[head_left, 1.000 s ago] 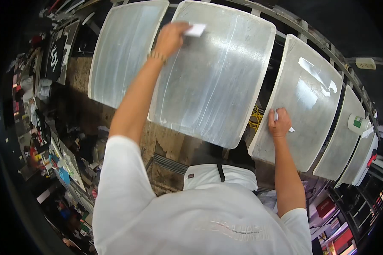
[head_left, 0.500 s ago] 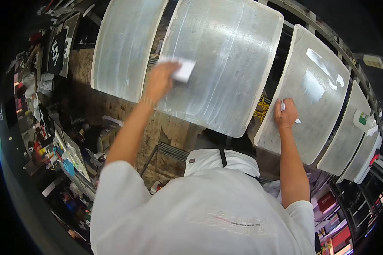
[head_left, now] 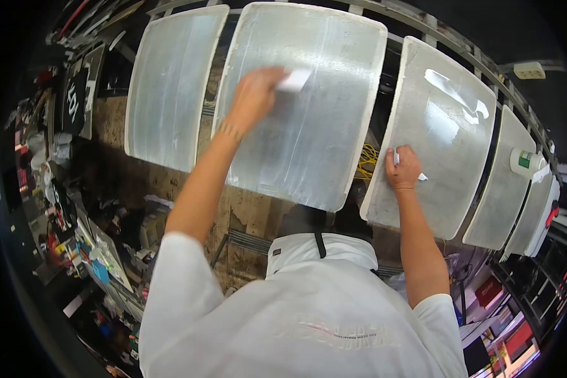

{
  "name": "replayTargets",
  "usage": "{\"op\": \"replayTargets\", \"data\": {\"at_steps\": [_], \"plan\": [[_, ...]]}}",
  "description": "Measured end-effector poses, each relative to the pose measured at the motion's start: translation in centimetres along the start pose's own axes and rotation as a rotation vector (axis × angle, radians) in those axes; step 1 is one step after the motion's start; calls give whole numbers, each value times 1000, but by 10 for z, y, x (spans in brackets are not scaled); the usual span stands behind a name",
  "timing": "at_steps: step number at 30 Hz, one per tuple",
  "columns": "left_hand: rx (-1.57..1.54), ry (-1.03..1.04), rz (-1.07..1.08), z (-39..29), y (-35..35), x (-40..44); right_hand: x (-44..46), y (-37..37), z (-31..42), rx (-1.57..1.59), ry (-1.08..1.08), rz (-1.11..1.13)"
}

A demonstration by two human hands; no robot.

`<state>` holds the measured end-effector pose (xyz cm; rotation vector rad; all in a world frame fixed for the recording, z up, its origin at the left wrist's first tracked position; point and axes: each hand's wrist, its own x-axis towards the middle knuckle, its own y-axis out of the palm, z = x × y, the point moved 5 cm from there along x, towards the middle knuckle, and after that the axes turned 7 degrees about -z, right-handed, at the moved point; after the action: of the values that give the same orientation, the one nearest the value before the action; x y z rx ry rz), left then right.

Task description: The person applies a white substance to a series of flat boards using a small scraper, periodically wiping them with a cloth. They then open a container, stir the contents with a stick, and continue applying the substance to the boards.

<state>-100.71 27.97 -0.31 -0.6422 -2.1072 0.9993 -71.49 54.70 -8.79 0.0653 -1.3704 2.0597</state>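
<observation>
My left hand [head_left: 256, 96] is closed on a white card-like piece [head_left: 296, 80], slightly blurred, over the upper middle of the large grey flat panel [head_left: 302, 138]. Faint streaks run along that panel's surface. My right hand [head_left: 404, 168] rests on the left part of the neighbouring grey panel [head_left: 444, 183], its fingers curled round a crumpled white scrap, perhaps paper or cloth [head_left: 423, 177], with ends poking out on both sides. Shiny reflections lie higher up on this panel.
Another grey panel [head_left: 167, 94] stands to the left, and narrower ones [head_left: 501, 189] to the right. A white container with a green label [head_left: 523, 162] sits on the right. Yellow cord [head_left: 366, 162] shows in a gap. Cluttered items [head_left: 101, 252] fill the lower left.
My left hand and the white card have moved right and slightly up across the middle panel. My right hand keeps its place on its panel; the whole view has shifted a little.
</observation>
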Motion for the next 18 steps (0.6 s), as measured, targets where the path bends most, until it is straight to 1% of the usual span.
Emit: {"op": "replayTargets", "data": {"at_steps": [2, 4, 5, 6, 7, 9, 10, 12, 13, 17, 18], "plan": [[41, 49, -30, 16, 46, 89, -1, -1, -1, -4, 13, -15], [130, -6, -8, 28, 79, 155, 1, -2, 2, 19, 5, -4], [92, -65, -2, 37, 93, 177, 1, -2, 1, 19, 17, 7], [56, -128, 7, 39, 100, 189, 1, -2, 2, 17, 22, 10], [53, -130, 16, 39, 104, 190, 0, -3, 3, 11, 46, 12], [129, -194, 154, 45, 115, 189, 1, -5, 3, 9, 79, 18], [132, -203, 168, 50, 118, 178, 2, -6, 4, 17, 74, 2], [109, -58, 169, 48, 116, 141, -4, -7, 6, 39, 73, 18], [203, -14, 241, 39, 105, 122, -1, -6, 3, 28, 69, 2], [95, -1, 153, -27, 53, -28, 0, -4, 2, 38, 71, -9], [77, -47, 159, -38, 44, -69, 1, -6, 2, 49, 62, -10]]}}
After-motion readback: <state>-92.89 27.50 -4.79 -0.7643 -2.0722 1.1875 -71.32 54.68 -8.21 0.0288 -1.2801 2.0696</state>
